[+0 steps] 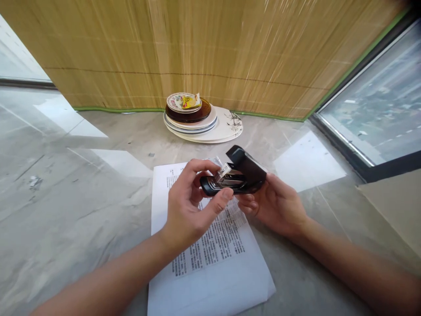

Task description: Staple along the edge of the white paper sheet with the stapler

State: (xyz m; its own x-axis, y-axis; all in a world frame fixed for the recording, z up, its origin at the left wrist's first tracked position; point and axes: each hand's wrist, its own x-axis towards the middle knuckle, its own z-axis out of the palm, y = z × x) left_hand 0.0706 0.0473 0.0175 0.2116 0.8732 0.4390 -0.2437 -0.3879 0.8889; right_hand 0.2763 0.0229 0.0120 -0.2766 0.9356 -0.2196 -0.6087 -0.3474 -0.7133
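A black stapler (251,173) is held above a printed sheet of paper (210,289), its top arm lifted and the metal inside showing. My left hand (194,199) grips the front end of its base, thumb on the near side and fingers at the far side by a small silver metal piece (223,172). Around the hinge end at the right, my right hand (276,204) is closed, with its thumb along the back of the stapler. Whether staples lie in the channel is too small to tell. The paper lies flat on the grey marbled floor, partly covered by my hands.
Beyond the paper stands a stack of plates (190,127) on a white oval platter (232,125), topped by a small yellow packet (191,102). A bamboo blind (197,52) hangs behind it. At the right is a dark-framed window (378,101); sunlit patches mark the floor (82,197).
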